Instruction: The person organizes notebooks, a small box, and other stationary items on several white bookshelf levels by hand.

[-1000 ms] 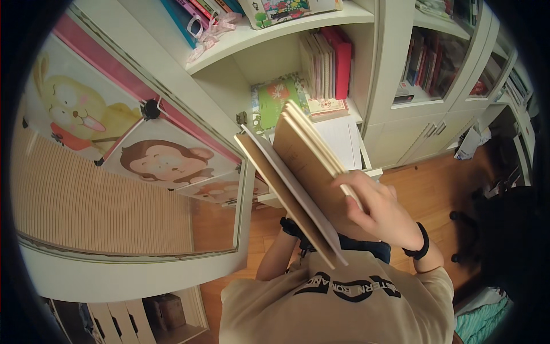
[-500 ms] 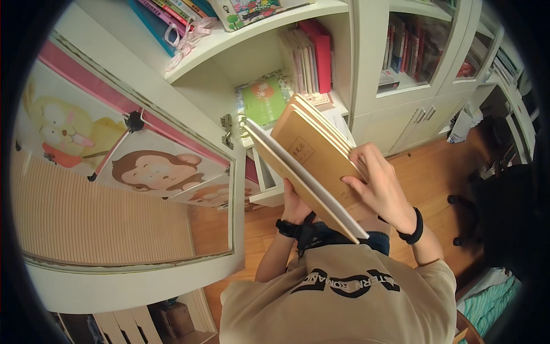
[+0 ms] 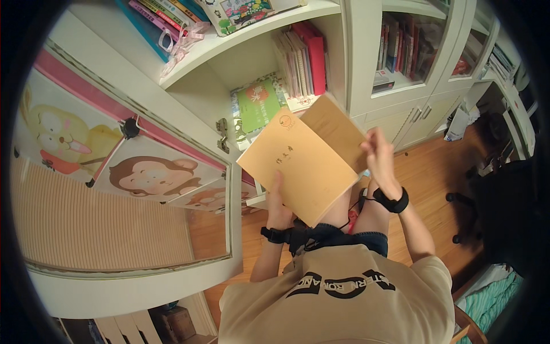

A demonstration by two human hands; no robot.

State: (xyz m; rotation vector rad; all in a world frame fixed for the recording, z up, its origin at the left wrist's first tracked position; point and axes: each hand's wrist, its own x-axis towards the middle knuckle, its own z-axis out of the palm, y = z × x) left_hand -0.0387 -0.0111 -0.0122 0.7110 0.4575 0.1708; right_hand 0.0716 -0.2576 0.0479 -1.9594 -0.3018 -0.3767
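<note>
A light tan notebook (image 3: pixel 303 180) is in my left hand (image 3: pixel 278 206), cover facing up, with the thumb lying on its front and the other fingers hidden beneath. Behind it and to its right, a darker brown notebook (image 3: pixel 334 127) slants out, partly covered by the tan one. My right hand (image 3: pixel 380 163) has its fingers curled at the brown notebook's right edge, pinching it. How many notebooks lie under the brown cover cannot be made out. Both hands are in front of an open cabinet shelf (image 3: pixel 217 83).
On the shelf lie a green book (image 3: pixel 259 106) and upright notebooks beside a red folder (image 3: pixel 312 60). An open glass cabinet door (image 3: pixel 238 229) stands to my left, near panels with cartoon animals (image 3: pixel 154 172). A black wheeled chair (image 3: pixel 504 218) is at the right.
The tan notebook has turned from nearly edge-on to face up. The brown stack has slid behind it, and my right hand has shifted slightly, now gripping its right edge.
</note>
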